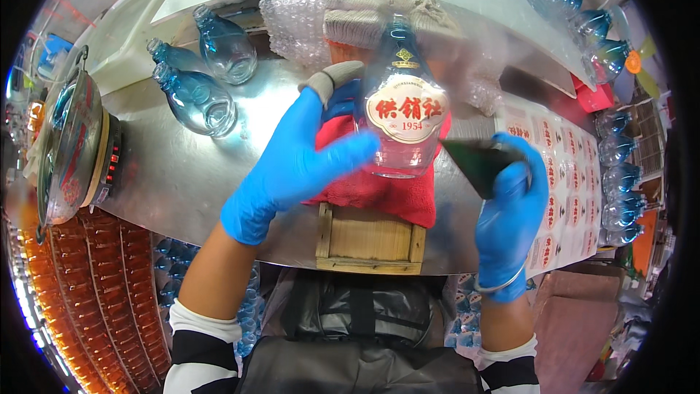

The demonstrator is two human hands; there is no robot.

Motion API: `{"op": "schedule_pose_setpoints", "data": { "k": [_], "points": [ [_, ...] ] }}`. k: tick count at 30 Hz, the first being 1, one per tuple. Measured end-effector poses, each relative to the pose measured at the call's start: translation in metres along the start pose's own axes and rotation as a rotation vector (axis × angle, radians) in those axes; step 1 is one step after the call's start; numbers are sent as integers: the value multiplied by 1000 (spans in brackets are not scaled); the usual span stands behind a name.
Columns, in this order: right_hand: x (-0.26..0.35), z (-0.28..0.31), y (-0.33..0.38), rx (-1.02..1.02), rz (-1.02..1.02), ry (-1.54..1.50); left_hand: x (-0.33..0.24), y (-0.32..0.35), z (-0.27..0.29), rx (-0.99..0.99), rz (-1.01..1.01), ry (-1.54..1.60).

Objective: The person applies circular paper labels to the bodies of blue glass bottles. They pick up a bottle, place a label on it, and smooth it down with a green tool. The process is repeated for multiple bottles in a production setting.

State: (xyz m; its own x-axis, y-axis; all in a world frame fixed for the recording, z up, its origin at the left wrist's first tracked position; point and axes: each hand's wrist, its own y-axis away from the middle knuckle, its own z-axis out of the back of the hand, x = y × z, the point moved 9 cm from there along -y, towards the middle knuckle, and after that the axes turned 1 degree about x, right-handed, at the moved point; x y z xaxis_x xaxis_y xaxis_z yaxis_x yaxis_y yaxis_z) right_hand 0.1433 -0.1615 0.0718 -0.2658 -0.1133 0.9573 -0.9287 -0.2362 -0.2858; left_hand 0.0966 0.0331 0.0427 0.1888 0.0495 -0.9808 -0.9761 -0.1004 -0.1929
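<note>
Glass bottle (pixel 403 91) sits over a folded red cloth (pixel 394 201), neck away from me and base toward me; exact tilt cannot be told from this view. Progress: one cream, red-printed label (pixel 407 128) is on its front and looks complete, so I judge placement done; whether its edges are fully pressed down does not show, and I would count smoothing as possibly unfinished. My left hand (pixel 288 164) is at the bottle's left side, thumb spread wide of the fingers, which run partly out of sight behind the glass; whether they grip, I cannot tell. My right hand (pixel 514 204) is closed around a dark green scraper (pixel 475 164), its tip pointing at the bottle's lower right. Beneath the cloth, a wooden box (pixel 372 237) reaches the steel table's (pixel 146 157) near edge, leaving little margin toward my lap. Bare steel lies between my left wrist and the blue-tinted bottles (pixel 193 102), on which I see no labels. Beyond my bottle, bubble wrap (pixel 295 22) and knit fabric (pixel 357 25) limit reach; rightward, a sheet of labels (pixel 558 182) lies just past my right hand, many left on it.
</note>
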Motion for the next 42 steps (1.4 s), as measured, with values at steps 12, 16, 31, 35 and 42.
{"op": "schedule_pose_setpoints", "data": {
  "k": [12,16,31,35,42],
  "points": [
    [-81,-30,12,215,-547,-210,12,-28,-3,-57,341,86],
    [-82,-33,14,237,-566,-204,16,-24,1,-80,327,154],
    [-72,-40,10,303,-550,-212,15,8,-13,64,112,226],
    [-75,-39,9,361,-557,-193,14,8,-13,70,128,207],
    [-78,-9,6,-48,-504,-776,10,7,-14,55,92,237]
  ]
}}
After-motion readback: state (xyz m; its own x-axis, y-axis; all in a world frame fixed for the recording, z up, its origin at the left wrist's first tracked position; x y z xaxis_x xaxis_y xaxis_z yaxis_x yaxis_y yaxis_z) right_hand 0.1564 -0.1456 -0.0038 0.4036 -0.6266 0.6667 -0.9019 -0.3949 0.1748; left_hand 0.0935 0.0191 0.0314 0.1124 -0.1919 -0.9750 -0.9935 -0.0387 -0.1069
